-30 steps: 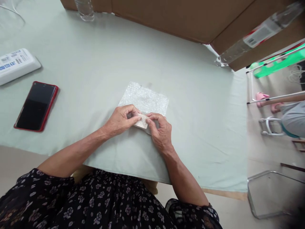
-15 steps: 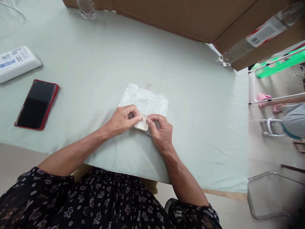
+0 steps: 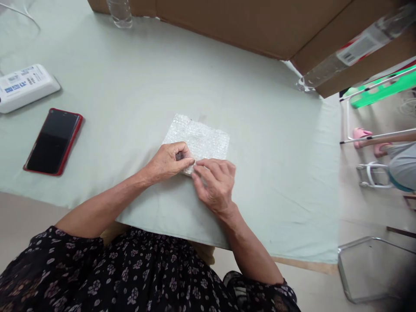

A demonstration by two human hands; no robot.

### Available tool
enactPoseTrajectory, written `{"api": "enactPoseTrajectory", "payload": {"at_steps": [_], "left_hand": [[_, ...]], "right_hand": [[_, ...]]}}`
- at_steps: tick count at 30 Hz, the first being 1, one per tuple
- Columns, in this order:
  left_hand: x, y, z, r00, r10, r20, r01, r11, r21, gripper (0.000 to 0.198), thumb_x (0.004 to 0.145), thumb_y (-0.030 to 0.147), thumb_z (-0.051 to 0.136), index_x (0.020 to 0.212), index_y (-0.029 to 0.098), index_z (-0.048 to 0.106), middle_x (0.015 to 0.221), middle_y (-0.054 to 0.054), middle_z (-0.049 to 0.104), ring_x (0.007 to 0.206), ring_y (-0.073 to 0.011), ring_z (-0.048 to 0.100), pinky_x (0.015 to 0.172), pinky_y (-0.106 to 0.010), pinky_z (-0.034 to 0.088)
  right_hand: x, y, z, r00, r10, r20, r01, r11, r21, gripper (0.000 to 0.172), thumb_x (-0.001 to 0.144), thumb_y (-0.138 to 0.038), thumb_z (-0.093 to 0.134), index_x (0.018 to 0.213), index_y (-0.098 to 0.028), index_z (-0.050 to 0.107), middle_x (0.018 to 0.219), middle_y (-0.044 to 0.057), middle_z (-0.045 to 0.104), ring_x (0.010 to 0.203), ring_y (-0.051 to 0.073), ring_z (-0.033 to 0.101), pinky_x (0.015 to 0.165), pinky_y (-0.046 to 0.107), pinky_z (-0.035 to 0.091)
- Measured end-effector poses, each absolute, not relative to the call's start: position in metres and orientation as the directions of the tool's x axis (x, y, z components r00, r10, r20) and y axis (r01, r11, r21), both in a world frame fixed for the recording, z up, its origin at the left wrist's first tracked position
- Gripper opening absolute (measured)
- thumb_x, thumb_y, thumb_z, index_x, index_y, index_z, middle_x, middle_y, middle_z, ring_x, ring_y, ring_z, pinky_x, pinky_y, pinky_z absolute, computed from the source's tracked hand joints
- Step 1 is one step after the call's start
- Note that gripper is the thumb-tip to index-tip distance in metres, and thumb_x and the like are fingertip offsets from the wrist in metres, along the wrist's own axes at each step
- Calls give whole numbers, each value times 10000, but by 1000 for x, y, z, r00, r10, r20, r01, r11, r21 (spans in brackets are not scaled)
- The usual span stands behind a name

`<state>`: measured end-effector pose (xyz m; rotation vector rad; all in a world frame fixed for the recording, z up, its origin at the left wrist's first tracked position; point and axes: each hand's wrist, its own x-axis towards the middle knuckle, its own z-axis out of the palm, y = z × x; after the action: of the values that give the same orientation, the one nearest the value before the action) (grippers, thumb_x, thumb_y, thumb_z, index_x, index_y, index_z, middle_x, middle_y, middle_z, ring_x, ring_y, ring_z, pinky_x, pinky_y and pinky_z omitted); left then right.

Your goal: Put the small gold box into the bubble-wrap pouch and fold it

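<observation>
A sheet of clear bubble wrap (image 3: 201, 138) lies near the table's front edge, its near side folded over a small flat bundle that is mostly hidden beneath my fingers. My left hand (image 3: 169, 161) is closed, thumb and index finger pinching the bubble wrap at that folded side. Close against those fingertips is my right hand (image 3: 216, 182), slightly blurred. Its fingers reach across the bundle toward the left thumb, with its own thumb apart from them and nothing visible between.
Left on the pale green tablecloth (image 3: 276, 173) are a phone in a red case (image 3: 53, 141) and a white box (image 3: 29, 86). Cardboard (image 3: 224, 26) stands along the back, with clear bottles (image 3: 121, 15) beside it. Another person's leg (image 3: 403, 164) shows at right, beyond the table.
My right hand has loosened its pinch on the bundle's right corner and shifted left over it, thumb apart. The left hand keeps its pinch in the same place.
</observation>
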<state>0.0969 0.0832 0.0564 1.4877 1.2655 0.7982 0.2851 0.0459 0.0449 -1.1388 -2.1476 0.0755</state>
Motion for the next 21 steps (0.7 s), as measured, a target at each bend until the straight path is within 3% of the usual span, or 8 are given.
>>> {"api": "enactPoseTrajectory", "payload": {"at_steps": [5,10,15,21], "left_hand": [[90,87,59,288,947,-141,348,34,937,136,787,313,645,754,183,621,727,-1,657,663,-125,565,608,-246,457],[72,89,71,309,937,-166,401,30,916,225,758,280,648,963,190,669,931,-30,699,850,-164,628,716,-263,493],[58,88,69,235,942,-238,469,104,877,278,791,299,601,1047,197,644,699,30,589,599,-120,511,539,-237,391],[40,79,64,56,982,-183,637,106,763,353,791,403,647,1076,196,663,828,-15,680,706,-160,609,639,-275,472]], "right_hand": [[280,47,35,-425,776,466,693,610,-384,117,961,-308,583,1010,-269,681,1045,39,754,1003,243,644,946,439,371],[281,48,36,-460,769,444,728,613,-306,170,980,-332,562,1092,-274,676,1079,46,740,1027,245,617,951,429,360],[279,49,37,-493,763,418,749,617,-241,243,993,-361,564,1209,-285,647,1173,60,706,1062,254,580,936,430,346],[276,51,38,-497,765,410,758,613,-224,249,994,-351,571,1231,-302,629,1184,59,689,1069,257,564,934,431,331]]}}
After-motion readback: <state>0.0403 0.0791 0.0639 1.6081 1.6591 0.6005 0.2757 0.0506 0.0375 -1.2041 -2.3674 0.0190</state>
